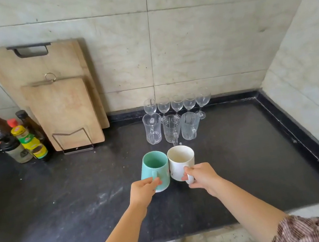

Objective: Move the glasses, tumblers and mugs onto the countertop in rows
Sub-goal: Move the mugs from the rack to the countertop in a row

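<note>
The left hand point(143, 190) grips the handle of a teal mug point(155, 169); the right hand point(202, 177) grips the handle of a white mug point(180, 162); the mugs touch side by side on the black counter point(62, 202); behind them stand three glass mugs point(171, 128), then five wine glasses point(176, 102) along the wall.

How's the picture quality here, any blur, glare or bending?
Head view: wide-angle bending bows the countertop edge and wall tile lines; soft daylight, faint sheen on the counter, no hard glare; sleeves at the bottom look blurred.
</note>
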### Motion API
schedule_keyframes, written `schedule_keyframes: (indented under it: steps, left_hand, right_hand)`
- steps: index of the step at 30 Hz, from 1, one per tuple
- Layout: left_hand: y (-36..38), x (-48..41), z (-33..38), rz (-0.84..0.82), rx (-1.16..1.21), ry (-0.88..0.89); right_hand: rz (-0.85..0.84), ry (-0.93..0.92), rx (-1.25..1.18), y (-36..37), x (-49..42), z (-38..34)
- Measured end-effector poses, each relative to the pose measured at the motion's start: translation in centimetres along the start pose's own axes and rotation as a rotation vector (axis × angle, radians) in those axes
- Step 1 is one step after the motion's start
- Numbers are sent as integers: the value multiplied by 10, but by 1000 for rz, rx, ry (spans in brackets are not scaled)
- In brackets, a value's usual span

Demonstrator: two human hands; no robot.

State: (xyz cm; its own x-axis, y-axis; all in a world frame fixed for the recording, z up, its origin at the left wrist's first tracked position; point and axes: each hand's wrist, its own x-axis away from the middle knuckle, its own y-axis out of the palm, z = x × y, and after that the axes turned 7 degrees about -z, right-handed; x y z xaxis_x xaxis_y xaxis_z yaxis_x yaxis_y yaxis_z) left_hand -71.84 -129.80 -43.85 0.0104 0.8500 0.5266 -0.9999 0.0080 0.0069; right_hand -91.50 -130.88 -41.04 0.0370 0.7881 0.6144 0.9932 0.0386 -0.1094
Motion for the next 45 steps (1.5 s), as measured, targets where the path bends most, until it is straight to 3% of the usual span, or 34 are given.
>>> schedule_keyframes:
  steps: [20,26,35,45]
  left_hand:
    - [29,-48,-23,54,71,-5]
    - [32,-47,-23,69,-26,-3]
    - [35,-51,-14,127,-368,-24]
    - [42,-50,-6,196,-403,-23]
  right_hand:
    - [30,91,9,-18,-60,12]
    - [5,117,79,-15,-64,14]
    - [-11,24,313,-13,-61,15]
    - [19,52,352,-10,-60,16]
